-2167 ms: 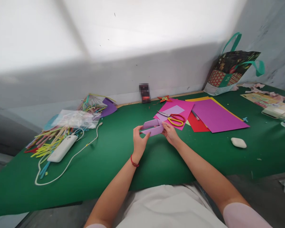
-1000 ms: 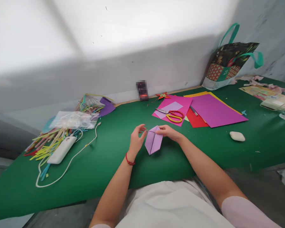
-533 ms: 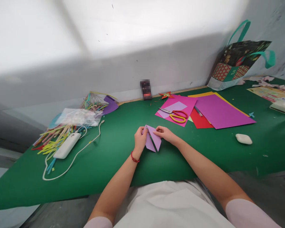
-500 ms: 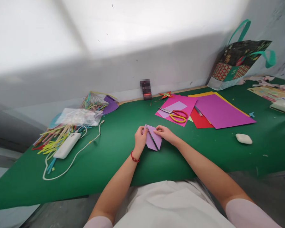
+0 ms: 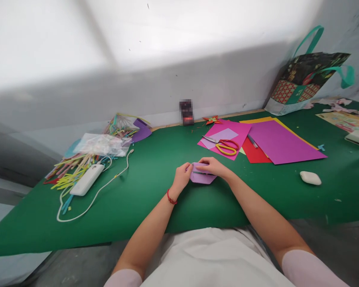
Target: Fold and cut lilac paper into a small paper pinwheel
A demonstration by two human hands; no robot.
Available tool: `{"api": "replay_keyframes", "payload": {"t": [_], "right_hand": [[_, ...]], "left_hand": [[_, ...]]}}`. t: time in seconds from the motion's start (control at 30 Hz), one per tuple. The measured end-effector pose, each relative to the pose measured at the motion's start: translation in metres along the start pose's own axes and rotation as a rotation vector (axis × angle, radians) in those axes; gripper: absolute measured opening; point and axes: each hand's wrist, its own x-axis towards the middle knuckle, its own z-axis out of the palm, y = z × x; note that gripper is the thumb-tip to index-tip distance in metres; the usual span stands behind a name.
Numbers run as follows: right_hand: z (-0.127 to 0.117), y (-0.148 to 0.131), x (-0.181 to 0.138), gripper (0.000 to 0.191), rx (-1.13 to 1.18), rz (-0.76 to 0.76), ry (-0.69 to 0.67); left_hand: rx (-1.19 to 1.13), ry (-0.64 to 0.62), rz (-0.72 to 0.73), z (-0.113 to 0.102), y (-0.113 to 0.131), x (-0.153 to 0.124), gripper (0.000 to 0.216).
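Observation:
A folded piece of lilac paper (image 5: 201, 177) lies low on the green table (image 5: 143, 191) in front of me. My left hand (image 5: 182, 177), with a red string at the wrist, pinches its left end. My right hand (image 5: 213, 167) lies over its top edge, fingers pressed down on the fold. Both hands are closed on the paper.
Sheets of pink, purple, red and yellow paper (image 5: 275, 143) lie at the back right, with yellow-and-red scissors (image 5: 223, 145) on them. A white eraser-like lump (image 5: 310, 177) sits right. At left are coloured straws (image 5: 71, 175), a white power bank (image 5: 86, 179) with cable, and a plastic bag (image 5: 100, 144). A patterned tote (image 5: 305, 79) leans on the wall.
The lilac paper was held upright as a pointed shape; now it is laid flatter and folded down onto the table, with both hands pressing on it.

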Motion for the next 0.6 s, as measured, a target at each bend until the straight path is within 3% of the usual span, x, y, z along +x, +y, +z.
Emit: {"api": "replay_keyframes", "payload": {"t": [0.23,0.43,0.6], "right_hand": [[-0.003,-0.02,-0.005,0.005,-0.471,-0.057,0.1],[0.024,-0.043,-0.018,0.016,-0.967,-0.033,0.239],[0.041,-0.042,-0.026,0.026,-0.976,-0.112,0.289]], "left_hand": [[0.086,-0.054,0.021,0.002,-0.002,-0.002,0.032],[0.052,-0.019,-0.038,0.005,-0.006,-0.002,0.03],[-0.063,0.047,-0.059,0.004,-0.007,-0.004,0.031]]}}
